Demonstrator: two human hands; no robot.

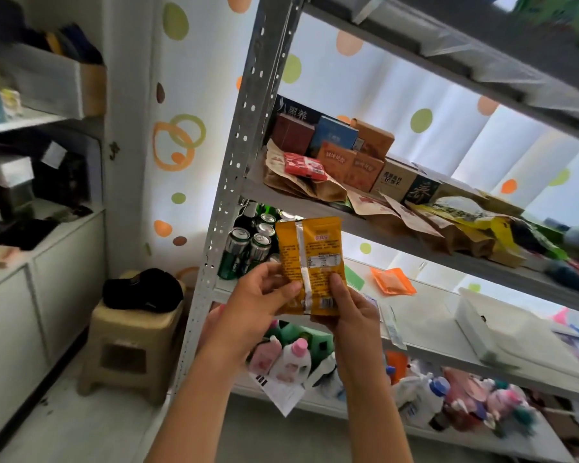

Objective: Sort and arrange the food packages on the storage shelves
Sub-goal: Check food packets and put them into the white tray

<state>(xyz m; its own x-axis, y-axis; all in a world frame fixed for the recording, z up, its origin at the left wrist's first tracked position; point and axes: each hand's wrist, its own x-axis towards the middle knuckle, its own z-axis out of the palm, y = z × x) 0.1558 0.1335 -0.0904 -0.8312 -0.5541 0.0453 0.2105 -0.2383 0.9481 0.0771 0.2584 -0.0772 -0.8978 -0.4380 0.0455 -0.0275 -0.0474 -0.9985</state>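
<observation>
— Yellow foil, is it?
— Yes, a glossy yellow snack packet [310, 262] with a white back seam and printed label, held upright at centre.
— Who grips it?
— Left hand [264, 292] pinches its lower left edge; right hand [346, 307] clasps the lower right.
— And the metal shelves [234, 155]?
— At two o'clock, cardboard boxes [335, 152] and kraft pouches [425, 222]; green cans [248, 245] just behind.

- A packet [310, 265] is held upright between the left hand [259, 292] and the right hand [350, 309], before the shelf rack [228, 182].
- Boxes [335, 152] are stood behind pouches [415, 218] on one shelf.
- Cans [251, 245] are placed on the shelf below, at its left end.
- A stool [131, 342] is set left of the rack.
</observation>
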